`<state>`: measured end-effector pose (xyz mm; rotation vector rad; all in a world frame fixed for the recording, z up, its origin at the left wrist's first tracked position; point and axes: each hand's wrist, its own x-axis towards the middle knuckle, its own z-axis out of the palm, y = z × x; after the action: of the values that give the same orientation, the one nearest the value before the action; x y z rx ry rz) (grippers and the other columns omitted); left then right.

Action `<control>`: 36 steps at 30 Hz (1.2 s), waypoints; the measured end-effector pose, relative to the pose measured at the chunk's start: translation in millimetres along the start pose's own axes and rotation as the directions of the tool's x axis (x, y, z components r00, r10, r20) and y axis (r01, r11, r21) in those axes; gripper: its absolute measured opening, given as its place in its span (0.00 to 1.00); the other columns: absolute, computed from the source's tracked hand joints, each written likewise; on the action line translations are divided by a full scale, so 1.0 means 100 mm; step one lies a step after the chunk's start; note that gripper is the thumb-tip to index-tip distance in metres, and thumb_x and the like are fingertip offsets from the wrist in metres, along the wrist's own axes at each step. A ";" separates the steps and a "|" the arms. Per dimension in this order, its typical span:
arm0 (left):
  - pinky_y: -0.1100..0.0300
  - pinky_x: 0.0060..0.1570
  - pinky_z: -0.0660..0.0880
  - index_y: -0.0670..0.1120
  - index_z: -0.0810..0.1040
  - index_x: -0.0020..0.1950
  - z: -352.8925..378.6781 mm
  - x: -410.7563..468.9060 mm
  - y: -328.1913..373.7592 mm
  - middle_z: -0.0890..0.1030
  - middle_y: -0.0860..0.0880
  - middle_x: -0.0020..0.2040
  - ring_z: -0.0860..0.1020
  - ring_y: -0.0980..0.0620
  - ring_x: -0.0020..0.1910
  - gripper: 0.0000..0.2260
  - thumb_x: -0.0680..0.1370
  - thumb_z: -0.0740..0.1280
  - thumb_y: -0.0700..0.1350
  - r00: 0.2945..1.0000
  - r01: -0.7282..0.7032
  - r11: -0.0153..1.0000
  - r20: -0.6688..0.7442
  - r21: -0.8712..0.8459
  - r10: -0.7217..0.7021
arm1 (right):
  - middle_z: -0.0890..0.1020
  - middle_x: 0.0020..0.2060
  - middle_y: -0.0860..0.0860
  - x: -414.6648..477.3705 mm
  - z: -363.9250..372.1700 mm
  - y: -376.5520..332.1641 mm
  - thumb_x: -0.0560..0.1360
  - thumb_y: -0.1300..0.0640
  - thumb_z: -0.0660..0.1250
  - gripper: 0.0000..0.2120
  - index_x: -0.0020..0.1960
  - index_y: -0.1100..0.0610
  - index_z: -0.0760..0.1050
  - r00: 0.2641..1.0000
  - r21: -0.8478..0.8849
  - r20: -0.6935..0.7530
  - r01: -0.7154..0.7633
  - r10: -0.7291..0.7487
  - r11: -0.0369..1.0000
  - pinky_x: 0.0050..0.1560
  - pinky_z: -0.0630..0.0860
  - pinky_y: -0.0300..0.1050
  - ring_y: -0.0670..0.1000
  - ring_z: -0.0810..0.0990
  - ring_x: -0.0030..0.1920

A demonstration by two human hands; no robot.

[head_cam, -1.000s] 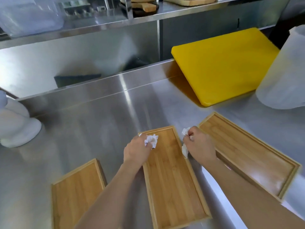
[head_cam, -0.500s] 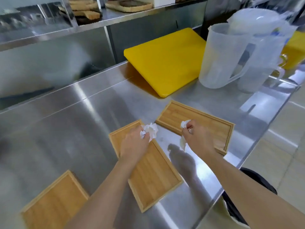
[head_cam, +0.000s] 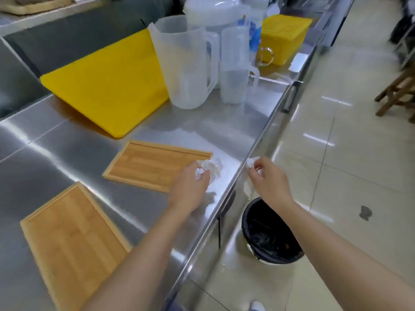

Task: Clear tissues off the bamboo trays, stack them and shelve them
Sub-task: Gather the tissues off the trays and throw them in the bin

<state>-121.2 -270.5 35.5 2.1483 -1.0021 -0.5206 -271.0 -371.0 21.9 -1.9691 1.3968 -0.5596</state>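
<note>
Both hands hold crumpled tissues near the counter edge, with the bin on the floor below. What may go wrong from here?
1. The left hand with its tissue is above the counter, not the black bin; released now, the tissue would likely land on steel.
2. The right hand holds its tissue high near the bin's rim, so it may drift onto the floor.

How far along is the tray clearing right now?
Done: both trays in view, near and far, look bare. In hand: left hand and right hand each grip a tissue, the right one above the bin. Left: dropping tissues, stacking, shelving.
</note>
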 end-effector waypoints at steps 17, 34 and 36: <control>0.56 0.36 0.74 0.47 0.77 0.45 1.93 0.26 0.72 0.81 0.54 0.46 0.78 0.48 0.41 0.06 0.73 0.62 0.46 0.956 -0.005 0.999 0.294 -0.033 0.015 | 0.77 0.44 0.49 0.39 -0.75 1.75 0.76 0.54 0.59 0.06 0.47 0.56 0.72 0.955 0.109 -0.006 -0.294 0.296 0.950 0.43 0.68 0.44 0.51 0.75 0.45; 0.59 0.29 0.68 0.43 0.68 0.38 4.75 0.60 -1.34 0.68 0.51 0.32 0.67 0.51 0.25 0.07 0.74 0.63 0.42 0.844 0.379 0.925 0.419 -0.026 -0.334 | 0.74 0.33 0.47 0.63 1.43 4.32 0.77 0.53 0.58 0.05 0.43 0.52 0.65 0.886 0.058 -0.023 -0.461 0.463 0.886 0.37 0.65 0.45 0.50 0.72 0.34; 0.57 0.32 0.67 0.41 0.68 0.40 5.10 0.64 -1.62 0.68 0.51 0.32 0.67 0.51 0.29 0.07 0.75 0.63 0.42 0.882 0.294 0.956 0.390 -0.014 -0.266 | 0.70 0.28 0.42 0.63 1.72 4.62 0.78 0.53 0.57 0.05 0.44 0.51 0.63 0.903 0.014 -0.059 -0.426 0.426 0.905 0.34 0.62 0.45 0.42 0.69 0.29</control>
<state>-308.5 -462.8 -431.2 2.1829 -0.8552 -1.1388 -440.3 -487.0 -430.9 -1.5810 1.7981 -0.4143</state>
